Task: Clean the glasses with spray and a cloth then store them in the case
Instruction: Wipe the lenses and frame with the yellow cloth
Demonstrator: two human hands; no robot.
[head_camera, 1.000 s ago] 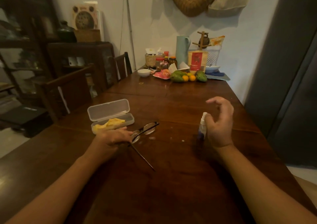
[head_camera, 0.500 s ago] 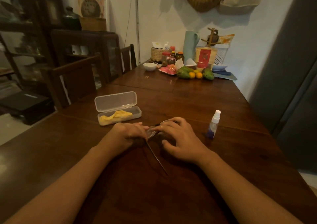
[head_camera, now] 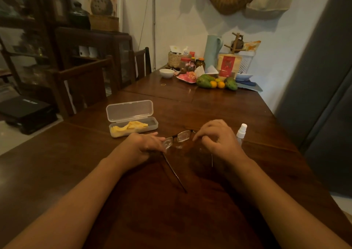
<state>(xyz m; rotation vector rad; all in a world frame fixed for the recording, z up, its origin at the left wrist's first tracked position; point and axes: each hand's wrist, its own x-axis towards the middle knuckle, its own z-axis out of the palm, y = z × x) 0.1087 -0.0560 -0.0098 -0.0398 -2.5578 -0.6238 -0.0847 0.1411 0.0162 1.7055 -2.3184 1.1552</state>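
A dim room with a pale wall holds a long, dark wooden table (head_camera: pixel 133 220), seen from the person's end, with dark chairs and shelves to the left.

Much is hard to read in the low light. The left hand (head_camera: pixel 146 144) covers the outer edge of one lens, and the right hand (head_camera: pixel 219 140) hides most of one temple arm, so only a thin sliver shows below the wrist. The lower body of the spray bottle (head_camera: pixel 241 132) is cut off behind the right hand, leaving its white nozzle and a little of the clear body visible. I cannot tell whether the frame rests on the wood or hangs just above it.

The case (head_camera: pixel 131 113), translucent plastic, lies open just beyond the left hand with its lid tipped back. A crumpled yellow cloth (head_camera: pixel 129 127) lies in its tray. At the far end, fruit (head_camera: pixel 217 82) lies beside a white bowl (head_camera: pixel 166 73) and a woven basket (head_camera: pixel 176 59) with small items in it.

The glasses (head_camera: pixel 182 136) are thin and dark-rimmed with clear lenses, and sit between the hands near the middle of the table. One temple arm stretches toward the viewer. The left hand's curled fingers grip one end of the frame. The right hand's bent thumb and forefinger pinch the other.
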